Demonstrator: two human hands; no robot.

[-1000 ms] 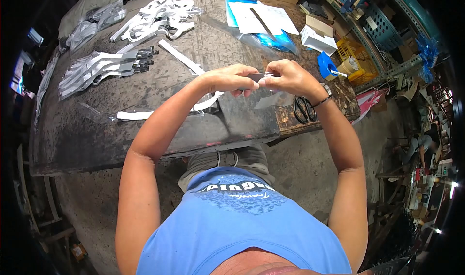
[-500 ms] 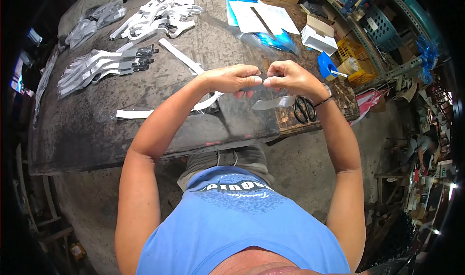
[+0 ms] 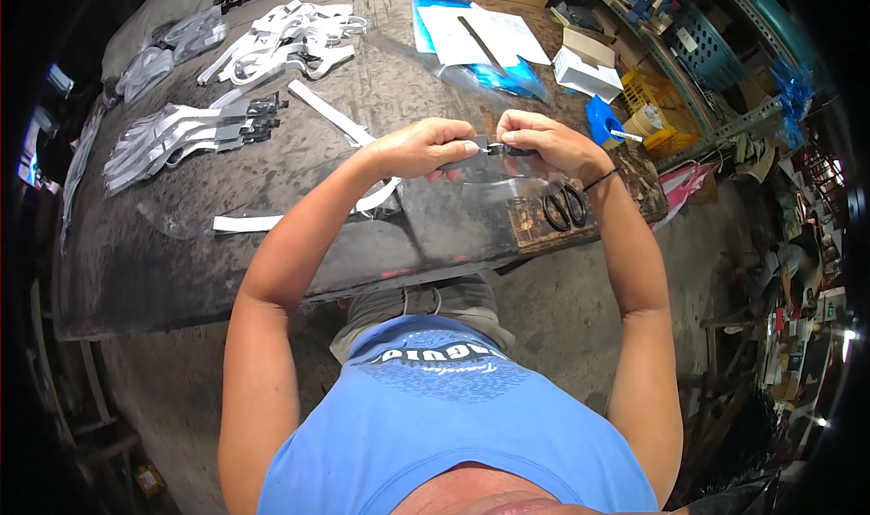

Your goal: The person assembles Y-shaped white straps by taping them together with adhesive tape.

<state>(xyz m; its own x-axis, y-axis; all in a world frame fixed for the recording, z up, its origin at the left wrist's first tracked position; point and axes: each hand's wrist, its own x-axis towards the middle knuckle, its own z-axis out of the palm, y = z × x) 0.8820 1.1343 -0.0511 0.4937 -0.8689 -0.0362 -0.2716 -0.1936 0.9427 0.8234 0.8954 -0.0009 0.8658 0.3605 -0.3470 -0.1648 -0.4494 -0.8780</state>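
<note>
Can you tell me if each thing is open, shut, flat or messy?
White cardboard box: open.
Black-handled scissors: lying down; blades hidden, can't tell if open.
White flat straps: loose, heaped, looped.
Grey-white straps with black ends: bunched.
White paper sheets: flat.
Small dark-grey piece: pinched, left hand.
Small black piece: pinched, right hand.

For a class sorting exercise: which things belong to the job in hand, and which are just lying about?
Likely the job:
small dark item, held in left hand and right hand
white straps
dark-ended straps
scissors, perhaps

Likely lying about:
papers
white box
yellow basket
</note>
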